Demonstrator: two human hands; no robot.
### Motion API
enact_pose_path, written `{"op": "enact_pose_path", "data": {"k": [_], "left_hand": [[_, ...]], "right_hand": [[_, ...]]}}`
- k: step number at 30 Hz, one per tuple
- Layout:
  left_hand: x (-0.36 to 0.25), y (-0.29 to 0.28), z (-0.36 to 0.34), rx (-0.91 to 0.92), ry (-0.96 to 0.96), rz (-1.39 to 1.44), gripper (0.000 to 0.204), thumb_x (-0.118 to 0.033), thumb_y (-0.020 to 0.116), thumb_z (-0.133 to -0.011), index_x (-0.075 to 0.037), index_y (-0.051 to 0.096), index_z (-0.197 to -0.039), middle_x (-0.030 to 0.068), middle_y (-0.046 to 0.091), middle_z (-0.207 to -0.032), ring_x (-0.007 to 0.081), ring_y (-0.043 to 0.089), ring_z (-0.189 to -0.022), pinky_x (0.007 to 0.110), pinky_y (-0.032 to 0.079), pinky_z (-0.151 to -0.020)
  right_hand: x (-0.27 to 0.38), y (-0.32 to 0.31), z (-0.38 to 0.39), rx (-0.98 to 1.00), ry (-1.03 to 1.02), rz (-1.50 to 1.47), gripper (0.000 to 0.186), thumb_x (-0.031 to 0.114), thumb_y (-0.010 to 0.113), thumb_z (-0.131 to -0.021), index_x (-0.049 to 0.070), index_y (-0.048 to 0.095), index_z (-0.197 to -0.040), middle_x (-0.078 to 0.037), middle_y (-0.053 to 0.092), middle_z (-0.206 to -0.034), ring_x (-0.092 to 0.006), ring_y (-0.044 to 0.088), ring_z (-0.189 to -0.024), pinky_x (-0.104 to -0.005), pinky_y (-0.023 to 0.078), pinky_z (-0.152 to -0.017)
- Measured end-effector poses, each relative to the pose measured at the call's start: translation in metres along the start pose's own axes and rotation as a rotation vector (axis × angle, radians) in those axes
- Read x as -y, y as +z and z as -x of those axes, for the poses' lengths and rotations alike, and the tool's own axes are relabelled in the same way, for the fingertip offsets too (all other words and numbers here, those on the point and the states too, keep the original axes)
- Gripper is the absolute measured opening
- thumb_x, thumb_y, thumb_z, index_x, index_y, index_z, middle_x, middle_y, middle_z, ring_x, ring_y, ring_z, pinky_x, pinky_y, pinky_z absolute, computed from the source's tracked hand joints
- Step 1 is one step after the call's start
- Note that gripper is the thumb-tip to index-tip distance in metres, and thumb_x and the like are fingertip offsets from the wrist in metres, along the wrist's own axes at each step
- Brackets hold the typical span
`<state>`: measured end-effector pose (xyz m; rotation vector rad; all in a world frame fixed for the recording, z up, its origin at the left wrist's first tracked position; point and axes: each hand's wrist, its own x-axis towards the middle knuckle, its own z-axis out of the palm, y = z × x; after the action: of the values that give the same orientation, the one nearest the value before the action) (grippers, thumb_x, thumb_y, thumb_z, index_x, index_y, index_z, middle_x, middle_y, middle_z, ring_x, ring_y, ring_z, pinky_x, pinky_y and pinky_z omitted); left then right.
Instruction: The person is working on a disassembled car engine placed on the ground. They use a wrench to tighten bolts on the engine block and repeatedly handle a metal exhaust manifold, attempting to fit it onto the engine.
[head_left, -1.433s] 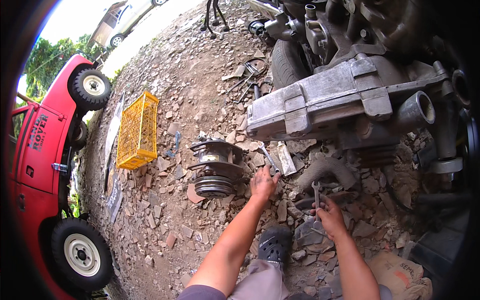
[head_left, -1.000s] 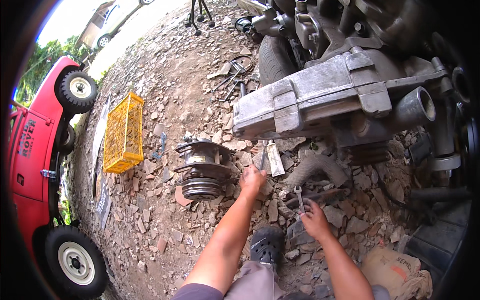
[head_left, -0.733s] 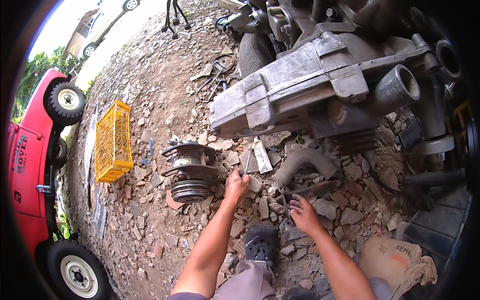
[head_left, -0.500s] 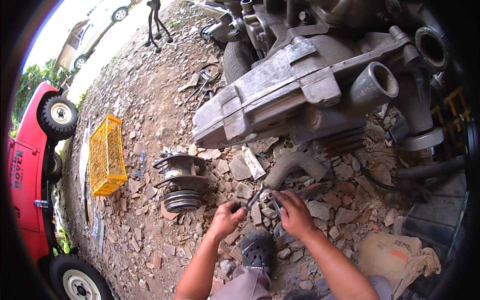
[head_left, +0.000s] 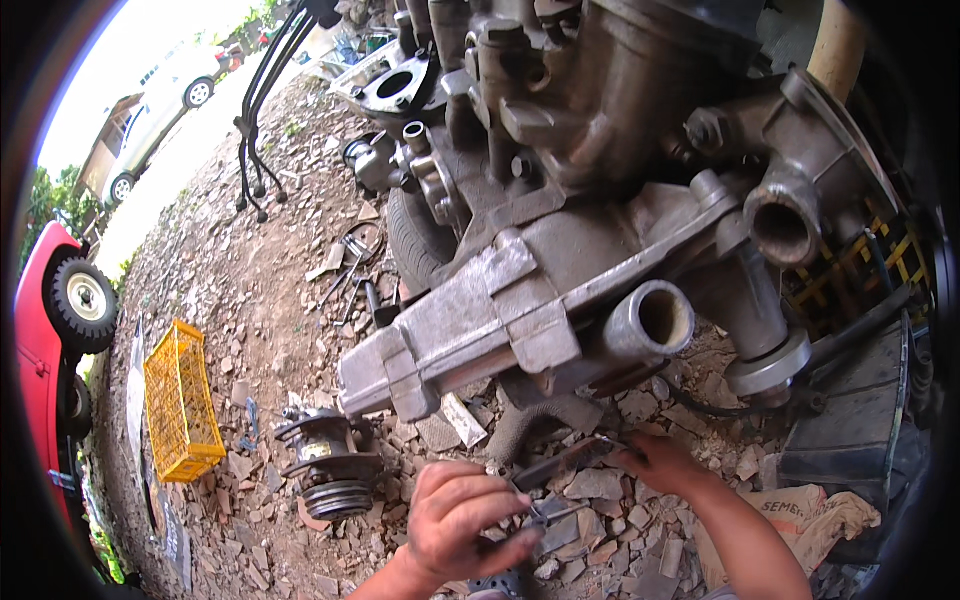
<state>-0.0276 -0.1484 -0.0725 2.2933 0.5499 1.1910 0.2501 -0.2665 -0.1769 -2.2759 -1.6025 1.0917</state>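
Observation:
My left hand (head_left: 462,525) is raised in the lower middle with its fingers curled. A slim metal tool like a spanner (head_left: 562,512) juts out past its fingertips; the gripped part is mostly hidden. Further right, my right hand (head_left: 662,462) closes on the end of a dark, flat metal bracket (head_left: 568,462). That bracket lies just over the rubble, in front of a ribbed grey hose (head_left: 522,425). Above both hands is a large engine with a grey cast cover (head_left: 465,330) and an open pipe stub (head_left: 655,318).
Left of my hands sits an alternator-like part with a grooved pulley (head_left: 335,498). Beyond it are a yellow crate (head_left: 182,410) and a red vehicle (head_left: 42,370). Loose tools (head_left: 350,275) lie on stony ground. A brown paper sack (head_left: 800,520) is at the right.
My hands have moved apart from close together. The left came up nearer with the tool; the right went rightward onto the bracket. The view has shifted, bringing more of the engine into sight.

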Motion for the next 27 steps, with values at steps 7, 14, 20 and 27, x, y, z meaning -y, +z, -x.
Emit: {"op": "enact_pose_path", "data": {"k": [7, 14, 20, 27], "left_hand": [[-0.013, -0.003, -0.120, 0.142, 0.103, -0.353, 0.094, -0.058, 0.082, -0.061, -0.011, 0.044, -0.133, 0.0230, 0.044, -0.134, 0.0452, 0.038, -0.127, 0.056, 0.031, -0.104], [-0.031, 0.011, -0.155, 0.328, -0.070, -0.398, 0.115, -0.048, 0.090, -0.050, -0.011, 0.036, -0.144, 0.0323, 0.025, -0.146, 0.0515, 0.026, -0.135, 0.059, 0.028, -0.107], [-0.020, 0.018, -0.160, 0.237, 0.003, -0.501, 0.112, -0.052, 0.089, -0.045, -0.012, 0.045, -0.139, 0.0354, 0.031, -0.143, 0.0503, 0.035, -0.132, 0.056, 0.034, -0.104], [-0.018, 0.017, -0.160, 0.172, 0.084, -0.428, 0.071, -0.028, 0.089, -0.048, -0.002, 0.066, -0.109, 0.0272, 0.048, -0.131, 0.0422, 0.050, -0.119, 0.049, 0.041, -0.100]], "right_hand": [[-0.087, -0.103, 0.039, -0.297, 0.127, -0.056, 0.028, 0.023, 0.056, -0.093, 0.006, 0.059, -0.115, -0.016, 0.066, -0.107, -0.0276, 0.062, -0.103, -0.0372, 0.049, -0.089], [-0.070, -0.177, 0.025, -0.468, 0.382, -0.302, 0.027, 0.020, 0.053, -0.094, -0.001, 0.063, -0.107, -0.008, 0.066, -0.078, -0.0163, 0.062, -0.071, -0.0318, 0.049, -0.065], [-0.094, -0.173, -0.017, -0.556, 0.294, -0.817, 0.023, 0.018, 0.051, -0.096, -0.002, 0.058, -0.107, -0.007, 0.061, -0.078, -0.0155, 0.057, -0.058, -0.0310, 0.048, -0.053], [-0.074, -0.187, -0.037, -0.707, 0.274, -0.739, 0.020, 0.019, 0.053, -0.096, 0.002, 0.060, -0.101, -0.007, 0.060, -0.077, -0.0161, 0.058, -0.061, -0.0326, 0.048, -0.053]]}}
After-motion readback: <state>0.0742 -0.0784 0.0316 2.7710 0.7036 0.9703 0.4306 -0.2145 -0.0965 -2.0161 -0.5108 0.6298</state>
